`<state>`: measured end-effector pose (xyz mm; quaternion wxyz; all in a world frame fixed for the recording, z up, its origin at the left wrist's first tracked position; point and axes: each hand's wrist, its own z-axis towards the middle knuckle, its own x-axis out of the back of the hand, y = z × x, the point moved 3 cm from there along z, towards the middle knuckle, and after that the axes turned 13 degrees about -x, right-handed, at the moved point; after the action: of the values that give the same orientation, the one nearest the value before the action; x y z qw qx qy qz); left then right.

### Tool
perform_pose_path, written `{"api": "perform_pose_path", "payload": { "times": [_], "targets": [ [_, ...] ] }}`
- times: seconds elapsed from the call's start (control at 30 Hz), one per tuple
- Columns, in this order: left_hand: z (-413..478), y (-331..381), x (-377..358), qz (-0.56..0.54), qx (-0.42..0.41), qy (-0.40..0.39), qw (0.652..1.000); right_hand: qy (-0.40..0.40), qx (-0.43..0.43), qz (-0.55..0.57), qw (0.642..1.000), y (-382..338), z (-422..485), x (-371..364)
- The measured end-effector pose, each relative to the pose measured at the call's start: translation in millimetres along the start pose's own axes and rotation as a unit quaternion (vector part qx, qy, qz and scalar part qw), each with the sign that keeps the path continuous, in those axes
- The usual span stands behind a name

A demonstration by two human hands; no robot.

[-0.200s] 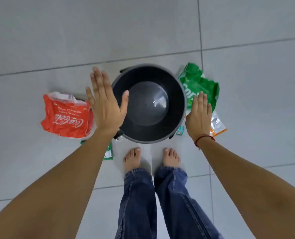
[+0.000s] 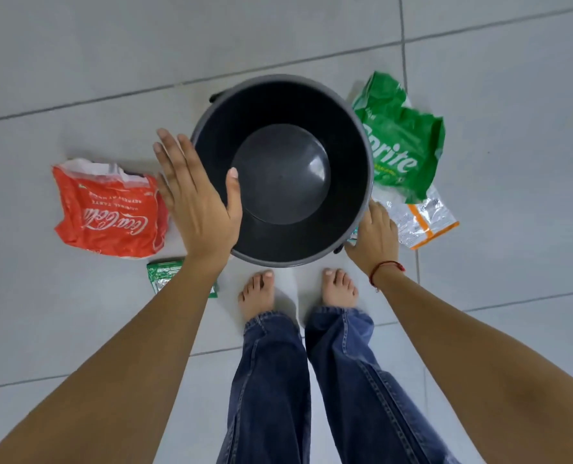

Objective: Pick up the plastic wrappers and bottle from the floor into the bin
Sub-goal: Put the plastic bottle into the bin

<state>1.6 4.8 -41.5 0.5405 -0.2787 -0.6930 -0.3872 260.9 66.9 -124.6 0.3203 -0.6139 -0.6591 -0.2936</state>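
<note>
The empty dark grey bin (image 2: 280, 81) stands on the floor just ahead of my bare feet. A red Coca-Cola wrapper (image 2: 107, 209) lies to its left, with a small green wrapper (image 2: 163, 274) partly under my left forearm. On the right are a green Sprite wrapper (image 2: 399, 139) and a silver-and-orange wrapper (image 2: 427, 219). My left hand (image 2: 194, 195) hovers flat and open over the bin's left rim, holding nothing. My right hand (image 2: 375, 236) is low beside the right rim, empty, with a small teal scrap (image 2: 353, 233) at its thumb. No bottle shows.
Grey floor tiles with dark grout lines (image 2: 404, 45) surround the bin. My feet (image 2: 256, 293) and blue jeans (image 2: 271, 380) are directly below it.
My right hand has sunk lower beside the bin's right rim. The left hand has shifted slightly left over the rim.
</note>
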Motion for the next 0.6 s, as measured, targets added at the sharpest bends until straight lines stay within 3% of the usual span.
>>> {"api": "perform_pose_path", "payload": {
  "times": [0.1,0.2,0.27,0.33,0.37,0.4,0.43,0.47,0.5,0.53,0.6],
  "targets": [
    [3,-2,-7,0.028,0.002,0.044,0.999,-0.153,-0.056,-0.013,0.986,0,-7,-56],
    [4,-2,-9,0.042,-0.001,0.054,0.998,-0.153,-0.116,0.104,0.976,6,-2,-70],
    [4,-3,-9,0.049,-0.002,0.051,0.997,-0.108,-0.137,0.077,0.982,5,6,-72],
    [4,-4,-9,0.056,0.005,0.047,0.997,-0.164,-0.174,0.067,0.969,-1,-27,-73],
    [4,-3,-9,0.062,0.008,0.044,0.997,-0.120,-0.179,0.130,0.968,0,-44,-61],
    [4,-2,-7,0.065,0.010,0.036,0.997,-0.071,-0.221,0.275,0.933,2,-42,-45],
    [3,-1,-7,0.067,0.011,0.030,0.997,0.038,-0.174,0.362,0.915,-2,-43,-9],
    [5,1,-4,0.068,0.010,0.025,0.997,0.091,-0.186,0.501,0.840,-15,-42,24],
    [3,0,-5,0.067,0.010,0.018,0.998,0.099,-0.208,0.498,0.836,-23,-41,48],
    [4,1,-4,0.063,0.010,0.014,0.998,0.240,-0.232,0.518,0.788,-18,-34,83],
    [3,1,-5,0.062,0.009,0.009,0.998,0.348,-0.184,0.549,0.737,-30,-34,142]
  ]
}}
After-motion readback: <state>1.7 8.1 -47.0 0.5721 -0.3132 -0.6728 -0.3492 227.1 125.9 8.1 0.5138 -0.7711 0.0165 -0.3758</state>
